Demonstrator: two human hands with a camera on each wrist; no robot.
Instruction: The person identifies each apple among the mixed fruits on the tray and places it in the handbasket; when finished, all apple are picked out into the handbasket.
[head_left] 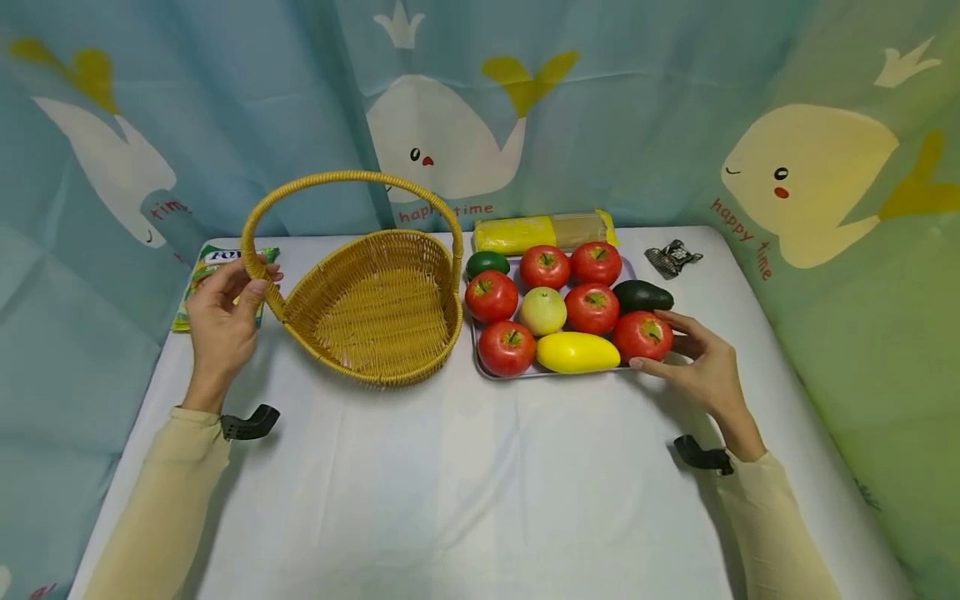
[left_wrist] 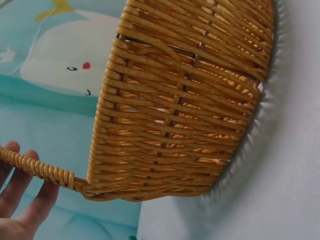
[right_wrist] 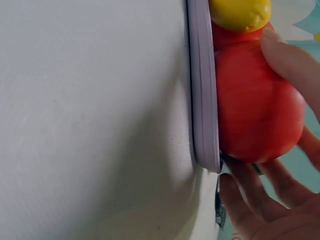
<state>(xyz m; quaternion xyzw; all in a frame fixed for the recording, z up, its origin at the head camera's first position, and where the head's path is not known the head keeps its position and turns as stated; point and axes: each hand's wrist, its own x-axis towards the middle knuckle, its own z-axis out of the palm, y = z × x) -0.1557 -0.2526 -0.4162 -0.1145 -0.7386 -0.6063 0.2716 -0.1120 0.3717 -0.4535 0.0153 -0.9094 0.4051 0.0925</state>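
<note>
My left hand (head_left: pixel 222 321) holds the left side of the handle on a yellow woven basket (head_left: pixel 375 367), its fingers behind the handle and thumb in front. The left wrist view brings the basket's wall (left_wrist: pixel 170 110) close, the fingers round the handle (left_wrist: pixel 37 167). Over on the right, my right hand (head_left: pixel 699 360) grips a red apple (head_left: pixel 642 336) at the front right corner of a pale tray (head_left: pixel 480 367). In the right wrist view the thumb lies on that apple (right_wrist: pixel 255 105), with the other fingers round its far side.
Beside that apple on the tray are a yellow mango (head_left: pixel 577 352), a dark avocado (head_left: pixel 642 297), a pale green round fruit (head_left: pixel 543 312) and several more red apples. Behind lies a yellow packet (head_left: pixel 517 235); a black wrapper (head_left: pixel 672 258) sits right, a green packet (head_left: pixel 197 287) left.
</note>
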